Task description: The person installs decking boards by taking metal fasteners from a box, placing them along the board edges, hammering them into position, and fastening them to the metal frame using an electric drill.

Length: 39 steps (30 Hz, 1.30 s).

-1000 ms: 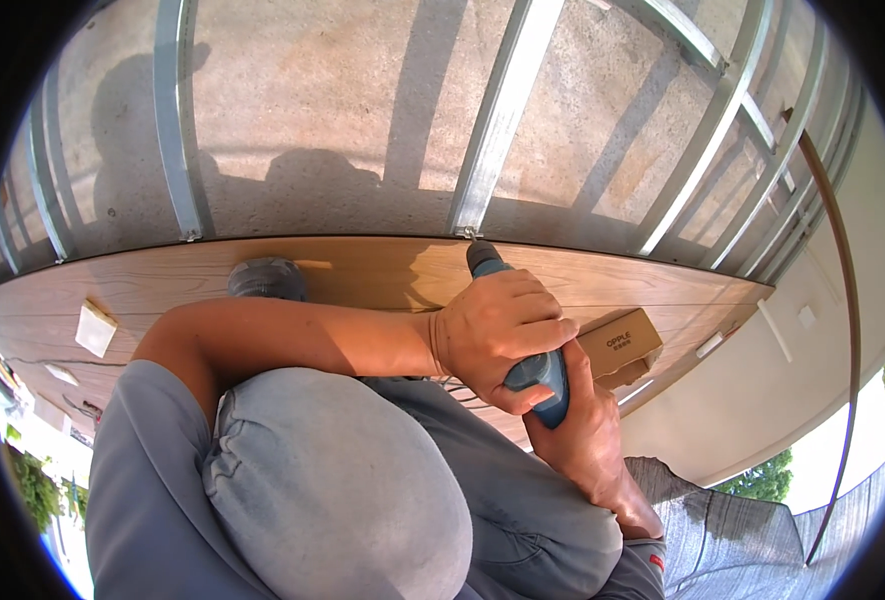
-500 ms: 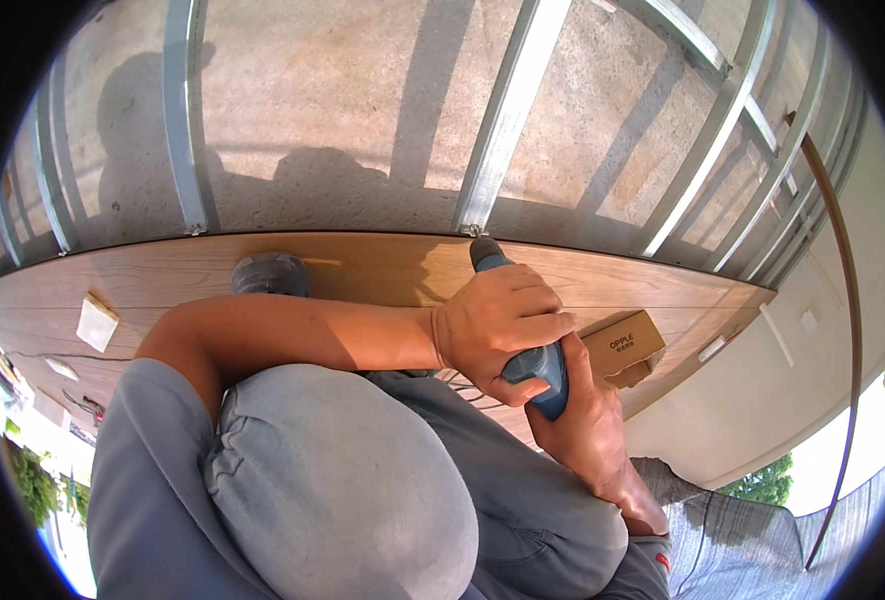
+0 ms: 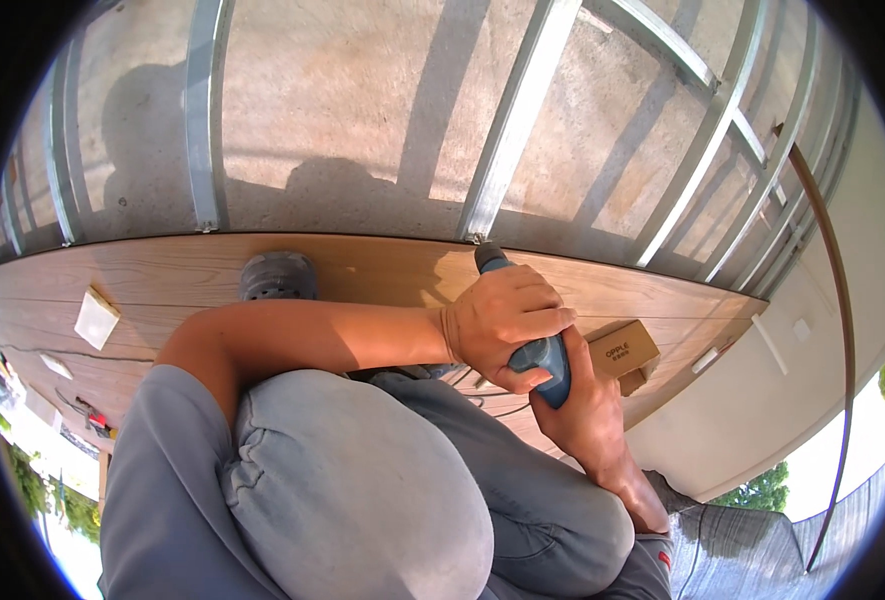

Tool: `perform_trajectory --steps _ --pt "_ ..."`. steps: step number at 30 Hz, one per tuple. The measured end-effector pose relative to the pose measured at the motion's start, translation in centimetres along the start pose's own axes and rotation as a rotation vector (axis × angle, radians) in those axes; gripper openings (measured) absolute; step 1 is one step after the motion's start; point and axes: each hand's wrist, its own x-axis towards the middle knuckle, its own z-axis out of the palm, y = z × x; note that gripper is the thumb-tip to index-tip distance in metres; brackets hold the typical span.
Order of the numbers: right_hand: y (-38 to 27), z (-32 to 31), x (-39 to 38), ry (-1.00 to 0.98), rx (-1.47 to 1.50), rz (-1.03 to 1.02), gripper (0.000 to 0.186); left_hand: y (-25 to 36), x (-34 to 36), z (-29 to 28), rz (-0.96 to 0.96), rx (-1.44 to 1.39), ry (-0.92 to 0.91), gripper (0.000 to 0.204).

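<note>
Both my hands are closed on a blue power drill [image 3: 547, 365] with a dark nose. My left hand [image 3: 504, 318] wraps over the top of its body. My right hand [image 3: 584, 400] grips the rear and handle, which are mostly hidden by my fingers. The drill's nose points at the foot of a silver metal stud [image 3: 522, 120], where it meets the edge of the wood-grain boards [image 3: 382, 268]. Whether the tip touches a screw there is too small to tell.
More metal studs [image 3: 202, 110] run along the concrete wall [image 3: 312, 90]. An open cardboard box [image 3: 620, 350] sits right of my right hand. White pieces [image 3: 96, 318] and a dark cable [image 3: 92, 353] lie at left. My shoe [image 3: 278, 276] rests on the boards. A long brown strip [image 3: 840, 260] bends at right.
The view has shifted slightly, so the studs and boards sit a little differently in the picture. Both hands keep their hold on the drill at the same stud foot.
</note>
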Motion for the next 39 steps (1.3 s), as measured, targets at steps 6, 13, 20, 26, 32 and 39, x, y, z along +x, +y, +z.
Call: perform_trajectory --steps 6,13,20,26,32,39 --pt "-0.1 2.1 -0.5 0.12 -0.073 -0.109 0.08 0.4 -1.1 -0.7 0.017 0.027 0.003 0.055" --pt "-0.1 1.8 -1.1 0.187 0.012 -0.026 0.075 0.6 0.5 -0.4 -0.004 0.007 -0.105 0.05" --pt "0.6 0.6 -4.7 0.291 0.199 -0.134 0.08 3.2 4.3 -0.6 0.015 -0.077 -0.194 0.04" --pt "10.1 8.8 -4.8 0.65 1.408 -0.118 0.052 7.0 8.1 -3.1 -0.05 0.1 -0.386 0.053" --pt "18.7 30.1 -0.7 0.964 0.686 0.602 0.035 10.2 11.2 -4.6 -0.235 0.411 -0.5 0.057" --pt "18.9 33.9 1.8 0.95 0.394 0.449 0.035 9.8 17.8 -6.4 -0.605 0.464 -0.189 0.055"
